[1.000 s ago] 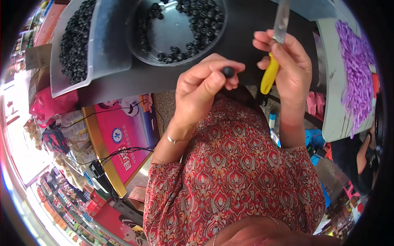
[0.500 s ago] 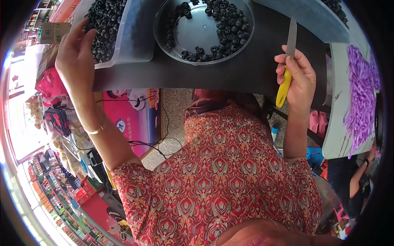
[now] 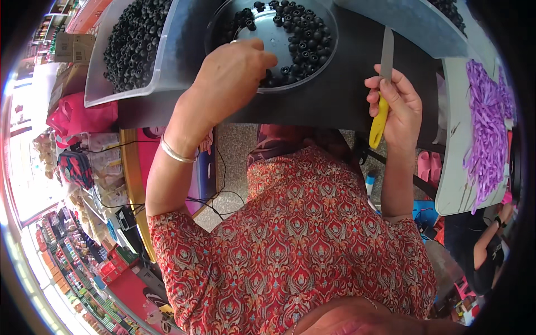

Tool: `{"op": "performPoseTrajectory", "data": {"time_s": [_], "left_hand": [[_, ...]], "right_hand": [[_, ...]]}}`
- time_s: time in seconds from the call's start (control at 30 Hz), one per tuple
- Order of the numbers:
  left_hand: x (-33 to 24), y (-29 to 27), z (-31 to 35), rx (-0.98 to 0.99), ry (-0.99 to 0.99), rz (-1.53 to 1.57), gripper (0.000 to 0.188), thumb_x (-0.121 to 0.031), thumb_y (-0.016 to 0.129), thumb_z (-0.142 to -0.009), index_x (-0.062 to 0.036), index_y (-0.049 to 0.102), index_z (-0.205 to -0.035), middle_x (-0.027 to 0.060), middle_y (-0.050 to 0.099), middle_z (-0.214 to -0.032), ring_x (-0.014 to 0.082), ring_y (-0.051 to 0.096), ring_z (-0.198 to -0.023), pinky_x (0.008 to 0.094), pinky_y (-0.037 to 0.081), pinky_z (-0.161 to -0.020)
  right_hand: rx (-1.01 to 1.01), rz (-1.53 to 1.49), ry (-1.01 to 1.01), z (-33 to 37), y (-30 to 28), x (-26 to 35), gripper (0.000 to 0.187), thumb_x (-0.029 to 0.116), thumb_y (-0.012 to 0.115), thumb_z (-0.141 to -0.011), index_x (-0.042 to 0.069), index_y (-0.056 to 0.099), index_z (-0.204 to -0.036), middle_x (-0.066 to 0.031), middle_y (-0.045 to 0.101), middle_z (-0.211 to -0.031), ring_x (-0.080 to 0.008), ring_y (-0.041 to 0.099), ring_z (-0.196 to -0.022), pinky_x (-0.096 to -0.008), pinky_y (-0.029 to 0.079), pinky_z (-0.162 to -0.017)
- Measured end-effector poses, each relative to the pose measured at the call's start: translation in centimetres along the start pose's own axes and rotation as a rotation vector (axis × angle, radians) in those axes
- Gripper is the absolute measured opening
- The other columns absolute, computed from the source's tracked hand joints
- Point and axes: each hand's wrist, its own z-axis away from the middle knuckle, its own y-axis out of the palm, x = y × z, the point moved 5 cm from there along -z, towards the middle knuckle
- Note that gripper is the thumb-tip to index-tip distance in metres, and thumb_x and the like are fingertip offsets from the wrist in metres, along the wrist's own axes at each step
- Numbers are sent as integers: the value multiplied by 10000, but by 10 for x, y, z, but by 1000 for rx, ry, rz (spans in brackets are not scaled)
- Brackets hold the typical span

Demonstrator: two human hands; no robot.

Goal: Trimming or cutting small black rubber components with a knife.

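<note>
My left hand (image 3: 234, 75) is over the near left part of a clear round tray (image 3: 283, 88), its fingers bent down. Its fingertips are partly hidden, so whatever they pinch does not show. Small black round pieces with hollow tops (image 3: 307, 47) lie along the right side and far edge of the tray. My right hand (image 3: 403, 114) holds a knife (image 3: 380, 120) by its yellow handle, with the blade pointing away from me. Left of the tray stands a translucent plastic bin (image 3: 120, 99), heaped with similar black pieces (image 3: 134, 53).
The dark table (image 3: 357, 106) ends close in front of me. A second translucent bin (image 3: 410, 25) stands at the far right. Purple strips (image 3: 483, 134) lie on a pale table (image 3: 453, 151). Another person's arm (image 3: 484, 245) shows at lower right. A pink bag (image 3: 78, 114) sits at left.
My left hand has moved right, from the edge of the left bin to over the round tray. The right hand keeps the knife in nearly the same place.
</note>
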Motion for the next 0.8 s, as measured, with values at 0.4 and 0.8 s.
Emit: {"op": "performPoseTrajectory", "data": {"time_s": [0.4,0.8], "left_hand": [[17,17,-11,221,15,197,144,-28,642,-731,-24,594,-867,127,560,-791,304,586,-764,376,457,-673],[-30,5,-6,-157,-166,1523,200,36,561,-873,34,569,-1073,86,635,-922,146,636,-849,233,514,-740]], "right_hand": [[-24,-42,22,3,0,-1,269,75,536,-912,-36,554,-1157,-118,648,-899,-109,602,-680,-200,456,-520],[134,116,-214,16,44,24,230,-16,543,-878,-63,584,-1100,-212,592,-1118,-165,641,-832,-223,525,-531]]}}
